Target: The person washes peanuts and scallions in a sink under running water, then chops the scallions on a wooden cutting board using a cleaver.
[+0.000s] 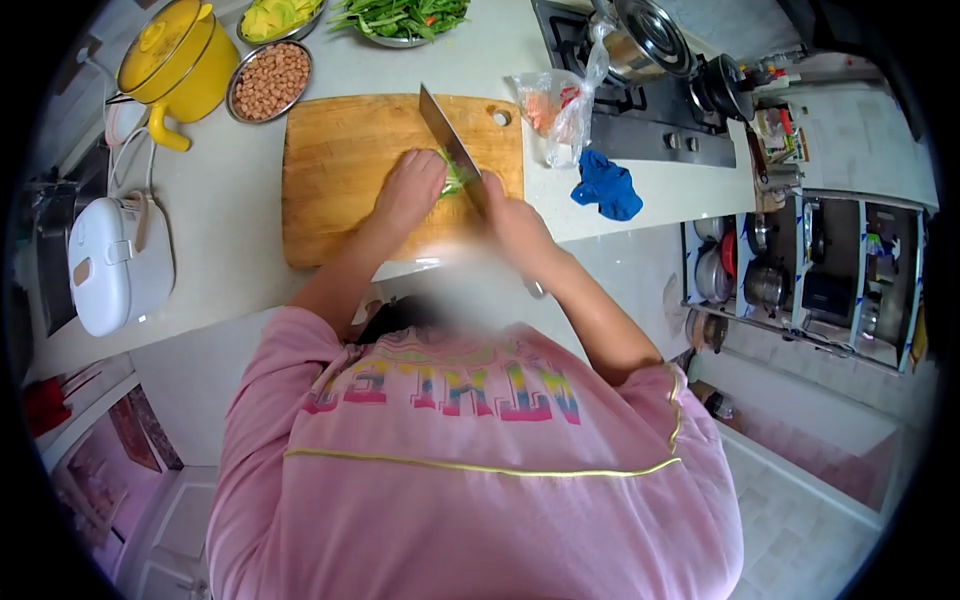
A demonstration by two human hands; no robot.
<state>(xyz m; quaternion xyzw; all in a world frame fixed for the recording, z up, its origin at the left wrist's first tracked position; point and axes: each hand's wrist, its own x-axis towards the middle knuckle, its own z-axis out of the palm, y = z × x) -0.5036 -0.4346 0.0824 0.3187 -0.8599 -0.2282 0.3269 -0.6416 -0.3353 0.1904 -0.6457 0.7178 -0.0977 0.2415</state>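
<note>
A wooden cutting board (335, 170) lies on the counter in front of me. My right hand (512, 225) grips a kitchen knife (450, 140), its broad blade pointing away and slightly left over the board. Beside the blade, my left hand (412, 185) is closed, with the fingers curled and pressed down on some green vegetable pieces (451, 183). The pieces lie between my left fingers and the blade; their exact kind is hard to make out.
Behind the board stand a bowl of peanuts (270, 80), a bowl of yellow slices (278, 16) and leafy greens (400, 16). A yellow pot (185, 70) and white lunch box (115, 265) are left. Right are a plastic bag (565, 115), blue cloth (606, 186) and stove (660, 130).
</note>
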